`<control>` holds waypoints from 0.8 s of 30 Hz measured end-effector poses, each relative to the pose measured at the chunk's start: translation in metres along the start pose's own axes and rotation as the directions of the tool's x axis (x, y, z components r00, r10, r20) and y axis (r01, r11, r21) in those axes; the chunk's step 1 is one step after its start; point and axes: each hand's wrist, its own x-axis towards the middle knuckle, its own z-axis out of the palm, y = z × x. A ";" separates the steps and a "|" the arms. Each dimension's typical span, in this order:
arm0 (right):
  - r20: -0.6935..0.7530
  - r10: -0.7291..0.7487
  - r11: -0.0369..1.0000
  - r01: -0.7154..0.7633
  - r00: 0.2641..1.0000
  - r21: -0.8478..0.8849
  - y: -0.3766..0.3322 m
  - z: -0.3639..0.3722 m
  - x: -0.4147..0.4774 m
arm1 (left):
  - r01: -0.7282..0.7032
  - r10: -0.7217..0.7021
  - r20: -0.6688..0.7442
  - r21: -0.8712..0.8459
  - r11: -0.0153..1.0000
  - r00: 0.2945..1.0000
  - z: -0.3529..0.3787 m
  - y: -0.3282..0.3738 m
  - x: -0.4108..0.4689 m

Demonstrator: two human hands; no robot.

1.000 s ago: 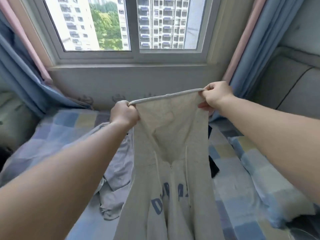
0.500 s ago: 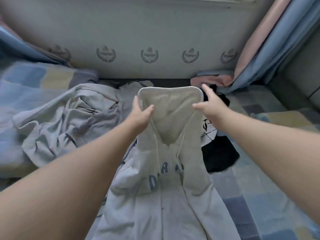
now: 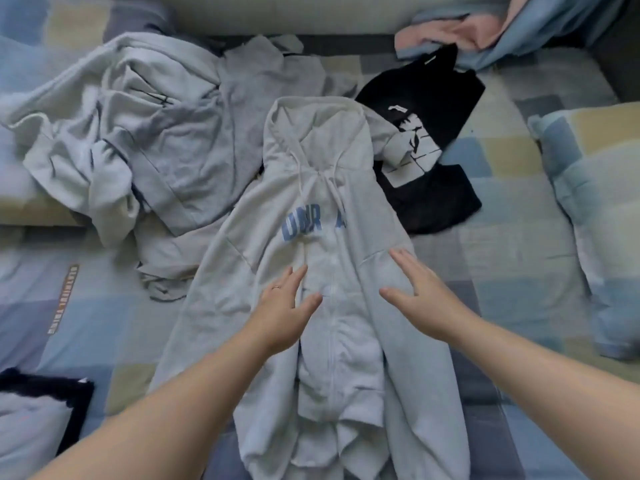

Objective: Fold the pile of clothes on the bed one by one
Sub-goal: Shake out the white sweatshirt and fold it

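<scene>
A light grey zip hoodie point(image 3: 322, 209) with blue letters lies face up on the checked bed point(image 3: 512, 271), hood toward the wall, sleeves along its sides. My left hand point(image 3: 282, 311) is flat, fingers straight, on or just over the hoodie's front left of the zip. My right hand point(image 3: 420, 297) is spread the same way over the right side of the front. Neither hand grips anything. A crumpled heap of grey clothes point(image 3: 145, 143) lies to the left of the hoodie. A black shirt with a white print point(image 3: 422, 140) lies to the right of the hood.
A checked pillow point(image 3: 595, 209) sits at the right edge. At the lower left lies a dark-edged folded item point(image 3: 41, 410). Pink and blue curtain ends point(image 3: 485, 26) rest on the bed at the back right, by the wall.
The hoodie, held up by its hood edge a second ago, has been laid down on the bed. Both hands let go of the hood and moved down to the hoodie's front, opened flat.
</scene>
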 end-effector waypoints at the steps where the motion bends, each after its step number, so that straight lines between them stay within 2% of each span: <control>1: 0.027 0.002 1.000 -0.001 1.000 -0.011 0.014 0.013 -0.009 | 0.032 -0.032 0.012 -0.001 1.000 0.999 0.019 -0.010 -0.014; 4: 0.120 0.007 0.998 0.001 0.993 -0.069 0.054 0.058 -0.038 | 0.123 -0.125 0.045 0.035 0.992 0.991 0.074 -0.050 -0.062; 8: 0.194 -0.001 0.991 0.027 0.981 -0.130 0.110 0.120 -0.077 | 0.212 -0.243 0.125 0.224 0.951 0.962 0.139 -0.108 -0.121; 11: 0.260 0.084 0.946 0.005 0.962 -0.324 0.151 0.158 -0.107 | 0.199 -0.284 0.143 0.433 0.879 0.948 0.176 -0.139 -0.152; 14: 0.286 0.182 0.885 -0.030 0.941 -0.465 0.180 0.186 -0.126 | 0.179 -0.261 0.097 0.502 0.846 0.960 0.199 -0.159 -0.158; 16: 0.251 0.195 0.869 -0.048 0.948 -0.493 0.192 0.202 -0.128 | 0.176 -0.217 0.029 0.489 0.855 0.976 0.209 -0.172 -0.152; 20: -0.009 0.057 0.893 -0.055 0.998 -0.446 0.198 0.218 -0.119 | 0.190 -0.127 -0.193 0.356 0.915 0.973 0.216 -0.188 -0.135; 24: -0.039 0.041 0.950 -0.052 0.998 -0.309 0.203 0.214 -0.114 | 0.199 -0.139 -0.213 0.291 0.936 0.967 0.206 -0.191 -0.134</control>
